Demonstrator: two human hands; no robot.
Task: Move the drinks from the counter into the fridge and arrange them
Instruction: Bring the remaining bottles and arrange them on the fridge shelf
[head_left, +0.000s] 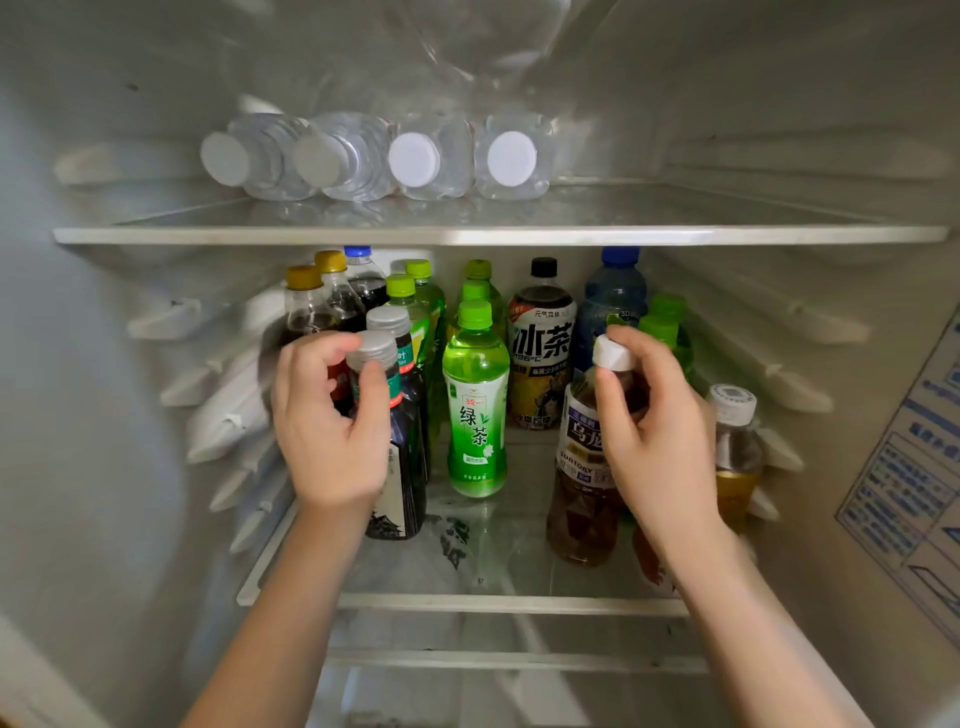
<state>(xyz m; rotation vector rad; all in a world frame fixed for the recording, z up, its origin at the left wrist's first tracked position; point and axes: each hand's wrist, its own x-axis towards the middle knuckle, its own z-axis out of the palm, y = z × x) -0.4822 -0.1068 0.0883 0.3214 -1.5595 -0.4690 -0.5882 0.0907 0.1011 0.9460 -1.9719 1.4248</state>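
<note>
While the left hand (332, 421) curls round the neck of a dark, silver-capped plastic bottle (402, 488), the right hand (660, 431) grips a white-capped brown tea bottle (579, 467), both bottles standing on the fridge's glass middle shelf (509, 603).

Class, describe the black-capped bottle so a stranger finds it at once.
Look at the lower shelf, under the lying water bottles. At the back, right of the middle green tea row, stands the iced tea bottle: the only one with a black cap.
</note>
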